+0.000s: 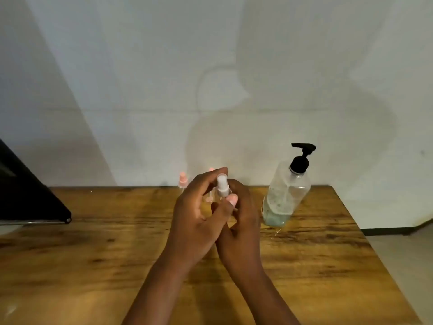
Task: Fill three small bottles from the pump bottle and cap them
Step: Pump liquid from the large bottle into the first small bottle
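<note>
Desk (93, 266) under my hands. Pump bottle (284, 195) upright, right of my fingers. Right hand (241, 214) wraps the small bottle (221, 195); left hand (199, 209) fingers (216, 174) pinch its white cap (221, 184). Pink-capped bottle (182, 181) behind, left.

A wooden table (328, 266) stands against a white wall (140, 66), with a black slanted object (28, 195) at its left edge.

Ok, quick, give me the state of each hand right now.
Left hand: pinching the white spray cap between forefinger and thumb.
Right hand: curled round the small bottle under that cap, gripping it.
</note>
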